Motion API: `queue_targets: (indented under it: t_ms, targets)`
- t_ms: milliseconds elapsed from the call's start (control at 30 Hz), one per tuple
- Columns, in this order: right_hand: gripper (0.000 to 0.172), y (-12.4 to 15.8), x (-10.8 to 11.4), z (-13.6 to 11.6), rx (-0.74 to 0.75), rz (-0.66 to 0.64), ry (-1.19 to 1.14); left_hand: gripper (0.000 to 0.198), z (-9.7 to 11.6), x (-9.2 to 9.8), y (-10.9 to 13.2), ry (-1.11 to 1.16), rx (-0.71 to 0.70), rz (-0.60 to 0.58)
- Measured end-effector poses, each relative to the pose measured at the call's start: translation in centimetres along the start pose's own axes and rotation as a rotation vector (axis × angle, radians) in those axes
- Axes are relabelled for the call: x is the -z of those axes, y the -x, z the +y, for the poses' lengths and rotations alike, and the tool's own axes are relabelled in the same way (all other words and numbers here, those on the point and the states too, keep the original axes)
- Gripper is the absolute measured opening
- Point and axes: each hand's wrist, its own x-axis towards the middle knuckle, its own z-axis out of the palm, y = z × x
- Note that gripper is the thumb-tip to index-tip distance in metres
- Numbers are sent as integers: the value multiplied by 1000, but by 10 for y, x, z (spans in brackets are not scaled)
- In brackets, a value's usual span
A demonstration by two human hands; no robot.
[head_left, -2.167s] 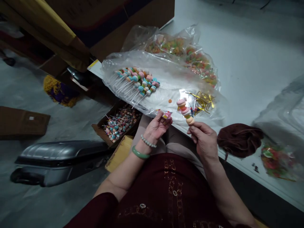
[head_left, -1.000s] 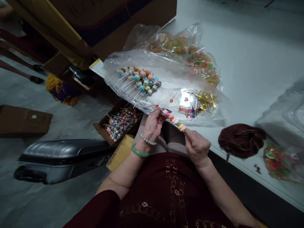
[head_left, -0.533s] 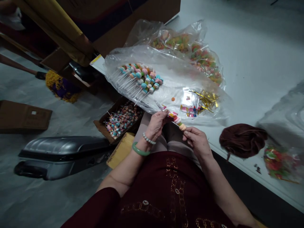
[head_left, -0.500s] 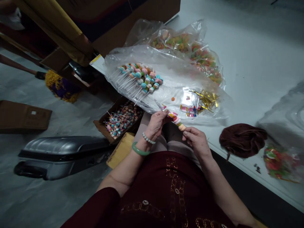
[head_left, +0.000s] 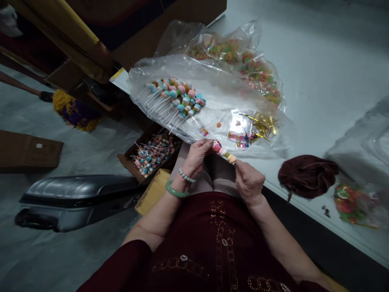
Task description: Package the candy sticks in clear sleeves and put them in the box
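Skewer has gone from upright, held in one hand, to nearly level across both hands since the first frame. Now sits between them over the lap: candy skewer (head_left: 223,150), pink top toward the left, pale round end toward the right. Right hand (head_left: 249,182) is pinching that lower end between thumb and fingers. Left hand (head_left: 196,158) is curled just beside the pink top; can't tell if it's gripping or only steadying. Two-hand hold probably keeps the skewer steady and off the plastic.

Next to it on the surface (head_left: 319,69), a clear plastic sheet (head_left: 226,97) carries a batch of finished-looking skewers (head_left: 176,99), laid parallel, candy heads bunched, sticks fanned toward the left, likely to keep them from tangling. Small printed bags (head_left: 240,134) and gold twist ties (head_left: 263,123) lie close to the hands, within easy reach. Box of wrapped lollipops (head_left: 129,156) sits just off the edge, left of the lap.
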Motion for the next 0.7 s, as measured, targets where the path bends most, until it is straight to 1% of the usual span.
queue_targets:
  t_ms: [67,133,200,233,300,333,367,433,500,567,633,700]
  targets:
    - [19,-3,-2,-4,-197,-52,-257,27,-3,-3,1,74,40,-20]
    - [13,-6,-5,-5,-475,-169,-591,25,-7,-5,1,159,98,-17]
    - [15,-10,-6,-4,-746,-348,-930,23,-10,-6,0,211,134,11]
    - [18,-12,-6,-3,-854,-448,-1080,23,-11,-6,0,215,142,23]
    - [21,-16,-4,1,-1005,-635,-1306,24,-12,-4,-2,196,143,23]
    - [22,-18,-3,3,-1054,-699,-1382,25,-12,-2,-2,182,140,12]
    - [22,-19,-2,5,-1090,-740,-1436,27,-11,0,-3,168,138,-5]
    - [22,-20,0,6,-1131,-767,-1478,30,-10,4,-4,138,134,-39]
    - [22,-19,1,4,-1121,-732,-1438,32,-7,10,-6,91,133,-70]
    - [22,-18,1,1,-1046,-610,-1312,31,-3,15,-8,31,124,-89]
    - [21,-16,1,-3,-920,-432,-1144,27,1,21,-10,-17,99,-96]
    - [19,-14,1,-5,-804,-309,-1003,24,5,24,-12,-41,72,-102]
